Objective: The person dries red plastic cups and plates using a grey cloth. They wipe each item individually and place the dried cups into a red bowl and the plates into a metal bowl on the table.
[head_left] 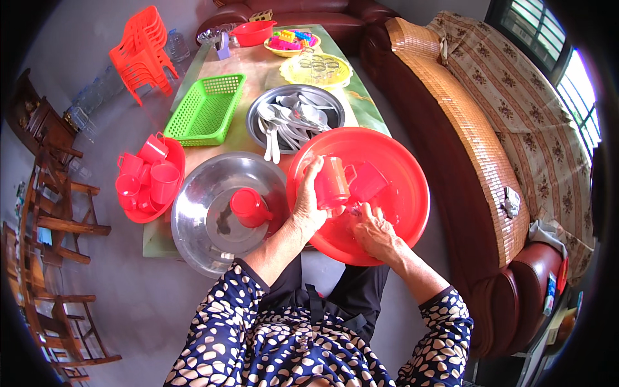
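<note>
Near the frame's centre, our left hand (305, 211) grasps a red mug (331, 182) over the red basin (403, 222), and we might drop it should its smooth side be wet, though whether our right hand (375, 233) has its fingers (368, 214) gripping anything, we cannot tell

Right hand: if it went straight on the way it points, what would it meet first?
The right hand would probably first meet the cup held in the left hand; depth between them is hard to judge.
</note>
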A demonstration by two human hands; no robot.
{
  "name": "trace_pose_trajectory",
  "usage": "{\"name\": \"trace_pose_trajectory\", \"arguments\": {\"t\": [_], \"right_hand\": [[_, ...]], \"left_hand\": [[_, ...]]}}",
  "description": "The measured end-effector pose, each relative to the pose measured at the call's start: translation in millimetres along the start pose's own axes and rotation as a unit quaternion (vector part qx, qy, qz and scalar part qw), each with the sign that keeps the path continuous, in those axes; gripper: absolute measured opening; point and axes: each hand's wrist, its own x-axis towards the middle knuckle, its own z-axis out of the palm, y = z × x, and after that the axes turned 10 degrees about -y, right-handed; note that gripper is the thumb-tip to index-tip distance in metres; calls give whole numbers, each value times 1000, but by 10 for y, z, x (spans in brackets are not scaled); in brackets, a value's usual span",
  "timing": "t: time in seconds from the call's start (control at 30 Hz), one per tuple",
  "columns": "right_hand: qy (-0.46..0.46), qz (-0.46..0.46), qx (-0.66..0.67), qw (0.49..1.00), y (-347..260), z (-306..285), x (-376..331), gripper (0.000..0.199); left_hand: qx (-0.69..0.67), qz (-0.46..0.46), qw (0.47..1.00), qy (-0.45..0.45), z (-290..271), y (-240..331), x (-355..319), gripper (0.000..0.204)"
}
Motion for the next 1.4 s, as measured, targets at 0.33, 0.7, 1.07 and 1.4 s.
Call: {"name": "trace_pose_trajectory", "arguments": {"t": [0.33, 0.7, 1.07, 1.4], "right_hand": [[403, -33, 480, 779, -82, -547, -34, 36], [375, -35, 338, 863, -390, -323, 127, 42], [45, 100, 121, 987, -45, -146, -47, 44], [237, -37, 456, 857, 306, -570, -252, 34]], "left_hand": [[-82, -22, 996, 3, 51, -33, 43, 57], [-189, -70, 963, -181, -376, -142, 332, 70], [58, 22, 997, -42, -158, -65, 79, 56], [588, 248, 769, -36, -141, -233, 172, 78]]}}
